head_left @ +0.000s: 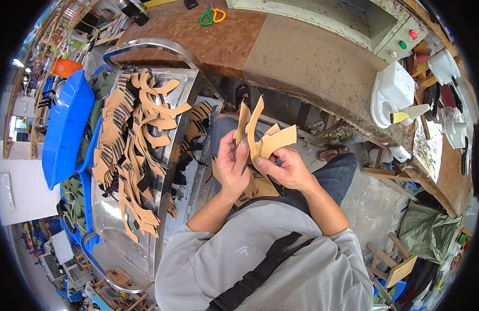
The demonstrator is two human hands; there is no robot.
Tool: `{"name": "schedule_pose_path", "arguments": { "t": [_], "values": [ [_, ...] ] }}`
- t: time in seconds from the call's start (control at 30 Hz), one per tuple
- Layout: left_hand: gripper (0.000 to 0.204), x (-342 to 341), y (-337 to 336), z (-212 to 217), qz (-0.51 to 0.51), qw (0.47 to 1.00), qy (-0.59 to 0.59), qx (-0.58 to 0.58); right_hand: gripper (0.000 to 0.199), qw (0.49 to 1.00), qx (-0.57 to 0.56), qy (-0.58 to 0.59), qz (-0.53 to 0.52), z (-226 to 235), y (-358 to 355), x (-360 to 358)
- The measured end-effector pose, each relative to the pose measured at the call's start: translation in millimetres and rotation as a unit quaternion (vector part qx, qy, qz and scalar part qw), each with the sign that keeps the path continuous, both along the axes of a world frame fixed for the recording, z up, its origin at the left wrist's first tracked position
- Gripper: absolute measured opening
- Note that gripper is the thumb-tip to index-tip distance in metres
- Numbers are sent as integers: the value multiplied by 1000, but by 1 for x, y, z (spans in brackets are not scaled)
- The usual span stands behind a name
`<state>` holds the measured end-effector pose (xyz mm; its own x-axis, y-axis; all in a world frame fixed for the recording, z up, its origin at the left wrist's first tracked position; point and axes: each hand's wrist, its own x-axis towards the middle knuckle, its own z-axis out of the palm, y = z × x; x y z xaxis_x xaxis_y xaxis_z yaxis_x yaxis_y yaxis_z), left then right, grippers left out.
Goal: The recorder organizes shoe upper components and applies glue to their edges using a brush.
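My left hand is closed on a narrow, curved tan cut-out piece that stands up above the fingers. In my right hand are several flat tan cut-out pieces, fanned out and pinched under the thumb; a longer one rises between the two hands. Thin like leather, the pieces resemble shoe parts. More of them lie in my lap below the hands. To my left, a metal tray cart carries overlapping rows of such tan pieces with dark edges.
A brown worktable runs across the far side, with green and orange-handled scissors on it. Blue plastic bins stand left of the cart. White containers sit at the right; a wooden stool is on the floor.
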<state>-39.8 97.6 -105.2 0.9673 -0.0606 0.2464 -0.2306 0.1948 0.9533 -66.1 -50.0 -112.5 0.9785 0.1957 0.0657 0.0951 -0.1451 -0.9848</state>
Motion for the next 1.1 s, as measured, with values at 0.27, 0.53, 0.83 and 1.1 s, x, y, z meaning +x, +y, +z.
{"name": "schedule_pose_path", "arguments": {
  "t": [0.27, 0.53, 0.83, 1.1],
  "values": [
    [38, 5, -1, 11, -114, 959, 173, -194, 17, 978, 146, 86, -123, -11, 9, 1],
    [31, 15, 16, 5, -153, 968, 177, -85, 16, 967, 208, 132, -63, -12, 6, -2],
    [30, 20, -10, 3, -112, 978, 151, -95, 17, 973, 185, 117, -76, -14, 1, -1],
    [25, 21, -8, 8, -113, 983, 137, -39, 15, 983, 125, 114, -66, -15, 5, -4]
  ]
}}
